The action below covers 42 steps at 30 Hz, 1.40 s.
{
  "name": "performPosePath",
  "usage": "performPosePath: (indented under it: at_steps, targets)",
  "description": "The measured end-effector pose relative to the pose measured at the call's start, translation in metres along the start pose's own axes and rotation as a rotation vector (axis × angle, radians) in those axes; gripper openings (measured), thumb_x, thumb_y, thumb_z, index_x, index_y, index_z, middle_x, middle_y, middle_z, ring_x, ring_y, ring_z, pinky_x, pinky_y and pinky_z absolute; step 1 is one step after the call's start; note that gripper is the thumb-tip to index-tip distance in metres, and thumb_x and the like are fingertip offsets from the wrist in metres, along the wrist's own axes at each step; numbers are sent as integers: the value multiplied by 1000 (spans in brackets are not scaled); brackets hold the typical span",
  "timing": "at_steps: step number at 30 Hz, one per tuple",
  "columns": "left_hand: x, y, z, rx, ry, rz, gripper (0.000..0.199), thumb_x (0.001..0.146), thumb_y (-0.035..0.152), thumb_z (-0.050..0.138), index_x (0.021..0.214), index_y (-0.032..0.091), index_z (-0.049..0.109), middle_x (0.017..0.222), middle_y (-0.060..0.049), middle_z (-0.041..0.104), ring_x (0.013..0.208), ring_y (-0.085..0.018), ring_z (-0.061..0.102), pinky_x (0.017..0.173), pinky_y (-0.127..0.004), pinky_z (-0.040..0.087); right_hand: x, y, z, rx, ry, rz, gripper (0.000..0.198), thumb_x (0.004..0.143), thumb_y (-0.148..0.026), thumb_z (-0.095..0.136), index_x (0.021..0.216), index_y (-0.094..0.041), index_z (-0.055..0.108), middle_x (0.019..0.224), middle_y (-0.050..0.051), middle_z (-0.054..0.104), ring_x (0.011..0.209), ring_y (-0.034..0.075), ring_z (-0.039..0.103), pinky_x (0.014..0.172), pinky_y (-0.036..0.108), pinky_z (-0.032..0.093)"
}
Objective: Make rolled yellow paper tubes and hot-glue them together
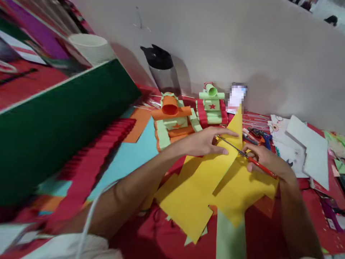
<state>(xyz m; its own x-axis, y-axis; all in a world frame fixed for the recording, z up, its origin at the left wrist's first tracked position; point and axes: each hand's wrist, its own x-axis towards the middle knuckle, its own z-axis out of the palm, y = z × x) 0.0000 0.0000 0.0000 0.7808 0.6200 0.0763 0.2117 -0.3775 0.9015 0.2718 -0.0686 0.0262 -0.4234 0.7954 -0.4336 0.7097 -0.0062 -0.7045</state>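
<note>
My right hand (260,156) grips a pair of red-handled scissors (262,169). Their metal blades point left across a yellow paper sheet (223,162), towards my left hand. The sheet is raised, with a pointed corner standing up at the back. My left hand (206,142) holds this sheet at its upper left, thumb and forefinger apart on either side of the blade tips; its other fingers are mostly hidden. Beneath lie more yellow paper pieces (185,208) with angular edges. A pale green strip (230,233) sticks out below them towards me.
Two paper tank models, one orange and green (172,124), one red and green (211,108), stand behind my hands. A dark-lidded jug (164,68) and a phone (237,97) are near the wall. A green board (67,118) rises at left; white foam pieces (309,144) lie right.
</note>
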Motion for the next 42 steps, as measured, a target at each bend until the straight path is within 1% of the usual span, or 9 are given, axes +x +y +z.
performPosePath:
  at_steps: [5, 9, 14, 20, 24, 28, 32, 38, 42]
  targets:
    - [-3, 1, -2, 7, 1, 56, 51, 102, 51, 64, 141, 19, 68, 86, -2, 66, 73, -16, 52, 67, -26, 41, 3, 4, -2, 10, -4, -2, 56, 80, -69, 78, 103, -24, 55, 64, -9, 41, 62, 14, 31, 59, 28, 22]
    - [-4, 1, -3, 4, 2, 35, 50, 102, 49, 64, 142, 19, 67, 80, 0, 61, 69, -16, 49, 64, -26, 39, 4, 5, -2, 29, -8, -4, 61, 76, -72, 82, 102, -24, 55, 64, -10, 36, 61, 13, 28, 58, 29, 21]
    - [-3, 1, -3, -16, -5, 0, 49, 100, 39, 66, 145, 20, 65, 85, 0, 64, 70, -15, 49, 63, -25, 37, 2, 5, -2, 25, -5, -8, 57, 77, -66, 84, 103, -25, 54, 64, -11, 35, 62, 13, 27, 59, 28, 20]
    - [-3, 6, -1, -40, 21, -8, 48, 98, 39, 68, 140, 17, 67, 85, -1, 66, 75, -16, 55, 66, -26, 40, 0, 5, -1, 14, 4, 8, 48, 84, -59, 79, 106, -25, 54, 64, -10, 39, 62, 13, 30, 59, 28, 22]
    - [-3, 10, -1, -46, -8, -8, 49, 98, 38, 67, 142, 17, 66, 85, -1, 66, 79, -17, 58, 69, -26, 42, -1, 6, -2, 45, -27, -28, 56, 79, -62, 83, 106, -24, 53, 66, -10, 39, 63, 13, 28, 59, 28, 22]
    - [-3, 10, -2, -41, -41, -22, 54, 97, 38, 67, 148, 19, 64, 96, -4, 69, 80, -16, 58, 71, -26, 42, 1, 7, -2, 62, -45, -42, 61, 77, -68, 84, 107, -24, 53, 67, -10, 36, 64, 13, 27, 59, 28, 21]
    - [-3, 10, -2, -45, -51, -17, 55, 96, 38, 69, 149, 21, 63, 103, -5, 70, 83, -16, 58, 72, -25, 43, 3, 8, -1, 56, -40, -48, 65, 76, -72, 83, 107, -23, 54, 67, -10, 38, 65, 13, 28, 59, 28, 22]
    - [-2, 9, -1, -106, -47, -23, 59, 95, 43, 73, 148, 20, 64, 95, -3, 70, 79, -15, 56, 71, -26, 42, 3, 5, 1, 80, -29, -54, 62, 78, -74, 80, 104, -24, 54, 64, -10, 38, 62, 13, 28, 56, 27, 23]
    - [-1, 8, 0, -120, -39, -22, 60, 95, 43, 74, 147, 18, 63, 95, -3, 69, 80, -15, 56, 74, -26, 43, 2, 0, 3, 97, -12, -15, 58, 80, -72, 79, 100, -25, 53, 61, -10, 37, 58, 12, 28, 53, 26, 22]
